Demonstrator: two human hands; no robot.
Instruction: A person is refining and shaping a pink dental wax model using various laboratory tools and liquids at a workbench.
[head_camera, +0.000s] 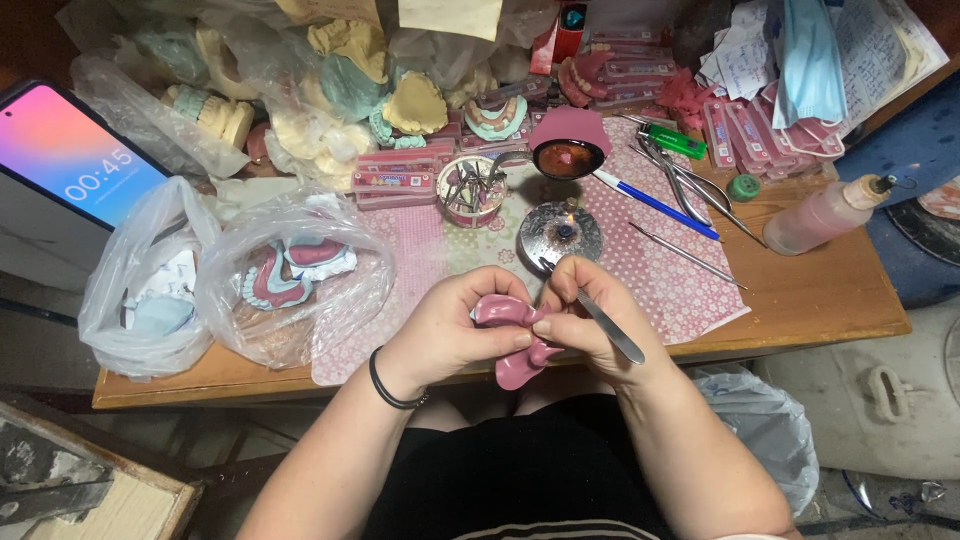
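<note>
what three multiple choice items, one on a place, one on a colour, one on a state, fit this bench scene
1. Where is the metal tool?
A. right hand
B. in the cup
C. on the floor

2. What colour is the wax piece held by both hands?
A. green
B. pink
C. white

3. The small burner is:
A. covered
B. tipped over
C. lit

Answers: 1 A, its handle juts from the right hand's fingers. 2 B, the wax between the left hand and the right is pink. 3 C, a small flame shows on top.

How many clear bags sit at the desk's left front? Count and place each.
2. The left bag is at the corner beside the phone; the right bag is just beside it, touching. More may hide in the rear pile.
</note>
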